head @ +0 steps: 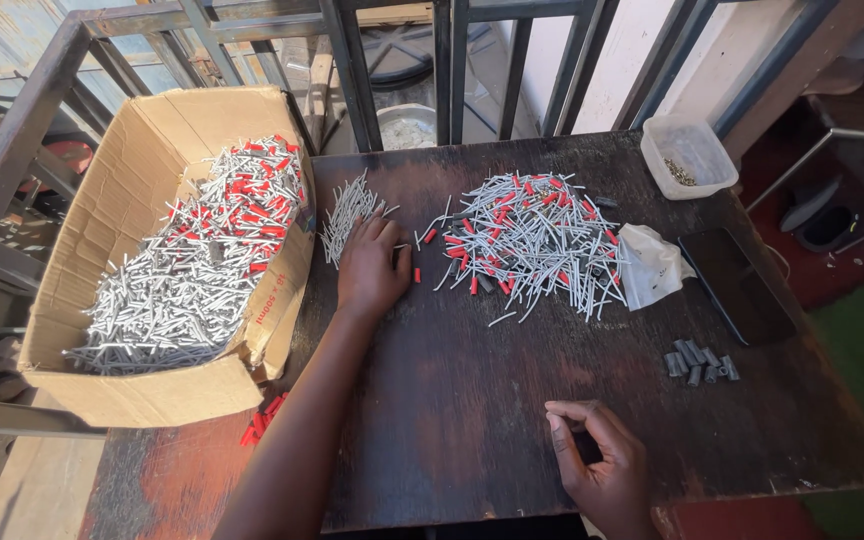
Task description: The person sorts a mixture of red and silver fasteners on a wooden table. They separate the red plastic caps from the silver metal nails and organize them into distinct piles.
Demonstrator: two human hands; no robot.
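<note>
My left hand lies palm-down and loosely spread on the dark table, fingertips touching a small bundle of grey pins at its 11 o'clock, gripping nothing that I can see. My right hand, at 5 o'clock from the left, rests near the table's front edge with thumb and forefinger pinched together; whether they hold anything I cannot tell. Outward: a large heap of grey and red-tipped pins at 12 o'clock, a cardboard box of the same pins at 9 o'clock, dark sleeves at 3 o'clock.
</note>
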